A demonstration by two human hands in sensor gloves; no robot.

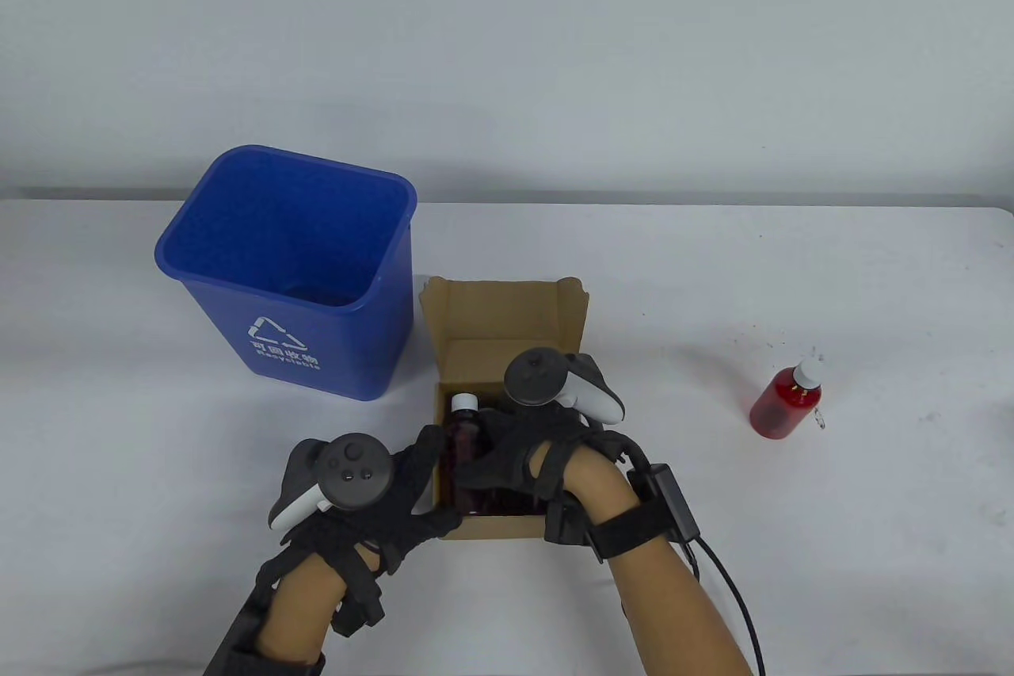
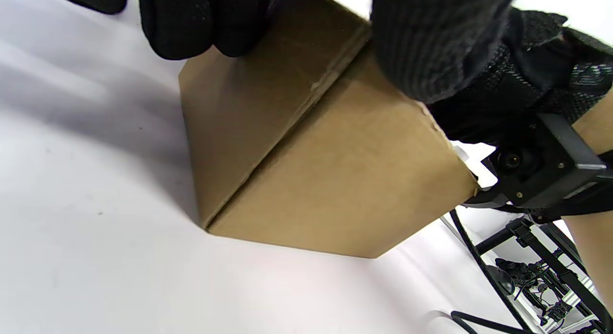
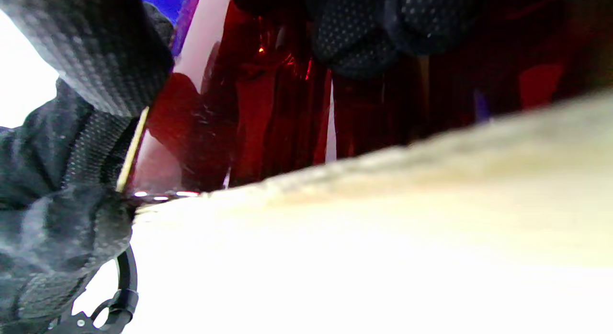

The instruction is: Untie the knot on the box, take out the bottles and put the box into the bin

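Table view has the cardboard box (image 1: 507,327) open near the table's front edge, lid flap standing up at the back. Dark red bottle (image 1: 465,438) inside lies lengthwise, white cap pointing at the far edge. Right hand (image 1: 531,454) is reaching down in, fingers (image 1: 483,462) curled round that bottle, so it should lift straight up. Left hand (image 1: 372,494) grips the box's near left corner. Blue recycling bin (image 1: 293,272) stands just left of the box; another red bottle (image 1: 787,400) lies well off right.
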